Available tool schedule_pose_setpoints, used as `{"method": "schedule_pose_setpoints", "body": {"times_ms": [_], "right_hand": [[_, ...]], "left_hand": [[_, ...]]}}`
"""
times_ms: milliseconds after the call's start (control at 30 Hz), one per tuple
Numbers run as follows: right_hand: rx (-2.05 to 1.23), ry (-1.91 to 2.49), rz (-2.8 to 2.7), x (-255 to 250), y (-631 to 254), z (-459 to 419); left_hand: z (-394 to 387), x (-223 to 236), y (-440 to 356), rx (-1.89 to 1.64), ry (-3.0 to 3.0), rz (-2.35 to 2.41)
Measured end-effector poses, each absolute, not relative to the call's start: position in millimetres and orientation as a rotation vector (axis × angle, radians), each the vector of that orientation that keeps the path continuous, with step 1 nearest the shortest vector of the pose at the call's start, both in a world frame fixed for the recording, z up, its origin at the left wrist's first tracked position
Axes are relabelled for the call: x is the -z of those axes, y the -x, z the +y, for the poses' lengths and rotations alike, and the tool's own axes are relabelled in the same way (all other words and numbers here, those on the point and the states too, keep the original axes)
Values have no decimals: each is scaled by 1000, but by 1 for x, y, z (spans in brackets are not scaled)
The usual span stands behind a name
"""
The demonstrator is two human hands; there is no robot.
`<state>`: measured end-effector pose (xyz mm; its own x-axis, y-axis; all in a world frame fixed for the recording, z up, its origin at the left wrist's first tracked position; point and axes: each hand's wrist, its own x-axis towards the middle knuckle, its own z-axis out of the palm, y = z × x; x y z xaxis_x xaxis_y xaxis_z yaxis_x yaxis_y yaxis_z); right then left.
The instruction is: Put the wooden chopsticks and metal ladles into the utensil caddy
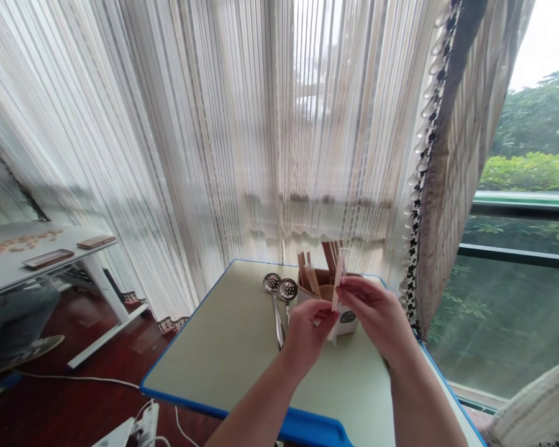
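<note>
Both my hands hold a slim pair of wooden chopsticks [339, 273] in a clear wrapper, tilted nearly upright in front of a box. My left hand [305, 332] pinches its lower part. Higher up, the fingers of my right hand [375, 307] close on the same packet. Behind them stands a white box [353, 325] with a brown inside and a dark oval mark on its front. Brown chopsticks [330, 257] and some wrapped ones [311, 277] stick up out of it. Left of the box lie a perforated ladle [272, 284] and a second perforated ladle [287, 290].
The pale table [214, 347] has a blue edge. A striped sheer curtain [190, 155] hangs behind it, and a window [503, 298] is at the right. Farther left, a white table [9, 273] carries small pieces and trays; a person's foot shows below. White cables [84, 377] cross the floor.
</note>
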<state>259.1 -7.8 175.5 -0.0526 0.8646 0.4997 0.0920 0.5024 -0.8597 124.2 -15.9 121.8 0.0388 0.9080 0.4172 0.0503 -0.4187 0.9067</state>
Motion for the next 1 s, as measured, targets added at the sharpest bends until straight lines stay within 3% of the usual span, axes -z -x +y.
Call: {"method": "schedule_pose_setpoints", "body": {"times_ms": [233,367,500,633,1000], "right_hand": [[-630,884,-1574,-182,-262,3],[-119,903,-1592,-185,-269,-7],[357,892,-2079,-193,-278,-20],[445,889,-2313,-194,-281,-18],[525,758,-2181,-171,-267,-2]], "left_hand": [[-4,-126,-126,-1468,-1569,1050],[-6,-134,-114,-1239,-1617,974],[-5,-152,-94,-969,-1535,899],[-5,-170,-76,-905,-1415,886],[-18,-173,-66,-810,-1175,718]]}}
